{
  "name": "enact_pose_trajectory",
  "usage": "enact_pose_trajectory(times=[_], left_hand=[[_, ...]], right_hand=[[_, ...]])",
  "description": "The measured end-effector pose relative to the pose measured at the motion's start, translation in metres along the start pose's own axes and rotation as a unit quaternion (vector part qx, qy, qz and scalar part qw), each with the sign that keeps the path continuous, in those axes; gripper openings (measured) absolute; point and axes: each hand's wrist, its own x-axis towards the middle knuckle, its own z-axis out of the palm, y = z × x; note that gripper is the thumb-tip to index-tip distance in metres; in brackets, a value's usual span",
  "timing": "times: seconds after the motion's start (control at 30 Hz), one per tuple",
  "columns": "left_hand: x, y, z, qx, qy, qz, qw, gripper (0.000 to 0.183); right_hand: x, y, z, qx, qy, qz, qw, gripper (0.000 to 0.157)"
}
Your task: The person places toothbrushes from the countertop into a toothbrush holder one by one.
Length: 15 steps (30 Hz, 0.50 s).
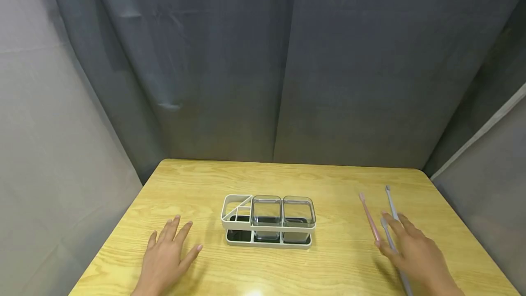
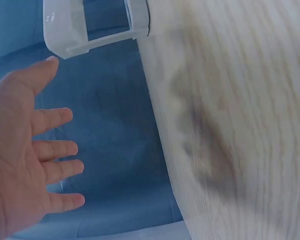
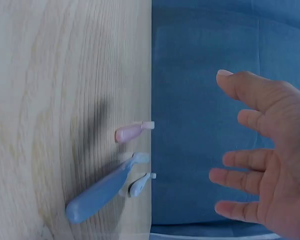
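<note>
My left hand (image 1: 165, 256) hovers over the table left of a white toothbrush holder, its fingers spread and nothing in it. The holder (image 1: 269, 229) has a divided section at its left and two clear square cups (image 1: 267, 211) at its middle and right. My right hand (image 1: 417, 255) hangs above several toothbrushes at the right, fingers extended and holding nothing. A pink toothbrush (image 1: 370, 218) lies left of it. Two bluish-grey ones, a far toothbrush (image 1: 391, 202) and a nearer toothbrush (image 3: 100, 195), lie partly under the hand in the head view.
The light wooden table (image 1: 197, 177) has rounded far corners. A dark grey curtain (image 1: 213, 81) hangs behind it, and lighter grey cloth (image 1: 61, 150) hangs at the left side. More pale cloth (image 1: 489, 186) is along the right edge.
</note>
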Motion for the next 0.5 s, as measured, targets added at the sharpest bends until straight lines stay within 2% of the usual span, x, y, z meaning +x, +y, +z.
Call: enact_pose_trajectory(times=[0.1, 0.23, 0.5], left_hand=[[0.002, 0.000, 0.002, -0.010, 0.020, 0.018, 0.9996, 0.056], [0.005, 0.001, 0.002, -0.033, 0.039, 0.023, 0.9984, 0.052], [0.007, 0.003, 0.010, -0.117, 0.047, 0.018, 0.9919, 0.049]], right_hand=[[0.000, 0.003, -0.003, 0.038, -0.010, 0.012, 0.999, 0.073], [-0.001, 0.005, -0.006, 0.082, -0.029, 0.030, 0.996, 0.074], [-0.003, 0.015, -0.003, 0.158, -0.029, 0.035, 0.986, 0.071]])
